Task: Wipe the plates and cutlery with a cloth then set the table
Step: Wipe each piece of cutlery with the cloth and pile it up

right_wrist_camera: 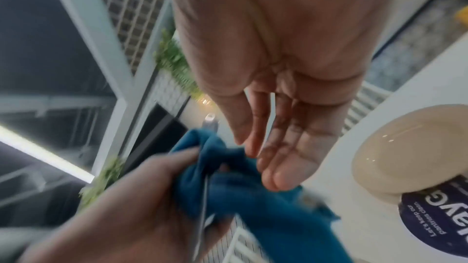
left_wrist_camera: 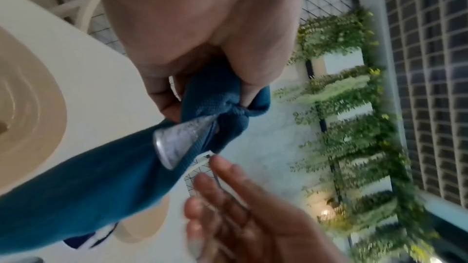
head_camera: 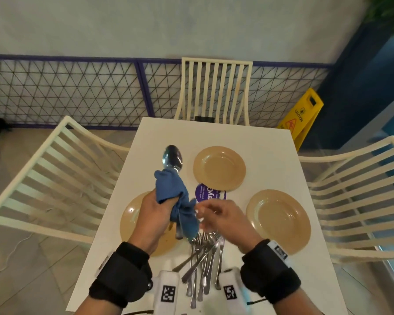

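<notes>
Left hand (head_camera: pixel 154 214) holds a spoon (head_camera: pixel 173 158) wrapped in a blue cloth (head_camera: pixel 173 192) above the tabletop (head_camera: pixel 259 142).

In the head view's centre, the left hand's fingers (left_wrist_camera: pixel 162 97) are curled round the cloth and the spoon's handle, the bowl sticking up past the cloth toward the upper middle of the frame. The right hand (head_camera: pixel 223 221) hovers just right of the cloth, blurred, its fingers (right_wrist_camera: pixel 291 147) straight and a little apart, holding nothing. Three tan plates lie on the tabletop: one (head_camera: pixel 219 168) at centre, one (head_camera: pixel 279 220) at right, one (head_camera: pixel 129 220) partly under the left hand. A pile of forks (head_camera: pixel 203 264) lies at lower centre, between the wrists. A purple round sticker (head_camera: pixel 208 192) sits between the plates.
</notes>
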Demonstrator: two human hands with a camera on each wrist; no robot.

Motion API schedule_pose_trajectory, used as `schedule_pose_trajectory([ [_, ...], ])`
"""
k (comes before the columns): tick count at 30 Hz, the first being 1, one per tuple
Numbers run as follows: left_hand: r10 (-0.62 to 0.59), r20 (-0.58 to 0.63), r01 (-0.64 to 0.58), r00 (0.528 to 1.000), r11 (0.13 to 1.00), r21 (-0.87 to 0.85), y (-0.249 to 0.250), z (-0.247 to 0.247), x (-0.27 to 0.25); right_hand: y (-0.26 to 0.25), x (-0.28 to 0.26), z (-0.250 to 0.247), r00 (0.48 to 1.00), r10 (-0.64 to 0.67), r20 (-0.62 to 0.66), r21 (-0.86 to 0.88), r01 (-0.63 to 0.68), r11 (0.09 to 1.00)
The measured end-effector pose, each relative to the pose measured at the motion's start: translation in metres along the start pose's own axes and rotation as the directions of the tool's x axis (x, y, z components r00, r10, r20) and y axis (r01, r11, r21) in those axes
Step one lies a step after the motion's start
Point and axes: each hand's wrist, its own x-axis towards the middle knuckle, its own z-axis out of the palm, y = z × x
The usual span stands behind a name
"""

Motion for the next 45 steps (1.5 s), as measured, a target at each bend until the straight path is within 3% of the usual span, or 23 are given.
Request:
schedule_pose_trajectory([
  [4,-0.09,0.178,0.08,0.98,0.995,0.064,0.0,0.004,-0.006,-0.012,0.017,-0.01,0.992,-0.062,-0.112,0.128,0.076,0.989],
  [8,0.005,0.161,-0.038,0.987,0.978,0.206,0.003,0.021,-0.017,-0.022,0.035,-0.002,0.955,-0.164,-0.247,0.068,0.186,0.98],
  [10,-0.004,0.219,-0.047,0.976,0.973,0.228,0.004,0.026,-0.029,-0.021,0.041,-0.014,0.922,-0.136,-0.363,0.065,0.171,0.983],
  [13,-0.063,0.324,-0.032,0.944,0.96,0.279,0.004,0.028,-0.04,-0.012,0.043,-0.04,0.869,-0.023,-0.495,0.198,0.139,0.97],
  [15,-0.041,0.316,-0.064,0.948,0.947,0.314,0.006,0.031,-0.036,-0.002,0.036,-0.036,0.872,-0.007,-0.49,0.185,0.112,0.976],
  [18,0.005,0.26,-0.089,0.966,0.945,0.315,0.011,0.042,-0.029,0.008,0.02,-0.019,0.919,-0.055,-0.392,0.122,0.111,0.986],
  [23,-0.107,0.439,-0.073,0.892,0.925,0.374,-0.002,0.051,-0.045,0.009,0.017,-0.075,0.825,-0.006,-0.566,0.204,0.146,0.968],
  [28,-0.062,0.356,-0.103,0.932,0.898,0.428,-0.008,0.057,-0.039,0.039,0.001,-0.053,0.894,0.016,-0.447,0.19,0.077,0.979],
  [33,-0.161,0.476,-0.042,0.865,0.921,0.387,-0.016,0.064,-0.058,0.032,0.003,-0.091,0.834,0.002,-0.552,0.226,0.147,0.963],
  [38,-0.055,0.333,-0.098,0.941,0.899,0.427,-0.008,0.073,-0.046,0.04,-0.006,-0.053,0.922,0.009,-0.387,0.145,0.051,0.988],
  [40,-0.066,0.354,-0.083,0.933,0.917,0.389,-0.006,0.08,-0.05,0.039,-0.005,-0.058,0.914,0.001,-0.405,0.138,0.061,0.988],
  [43,-0.108,0.422,-0.089,0.9,0.903,0.421,-0.011,0.079,-0.061,0.036,0.002,-0.091,0.859,0.036,-0.51,0.24,0.102,0.965],
  [45,-0.117,0.401,-0.08,0.909,0.894,0.441,-0.013,0.078,-0.057,0.04,-0.001,-0.089,0.872,0.045,-0.487,0.245,0.087,0.966],
])
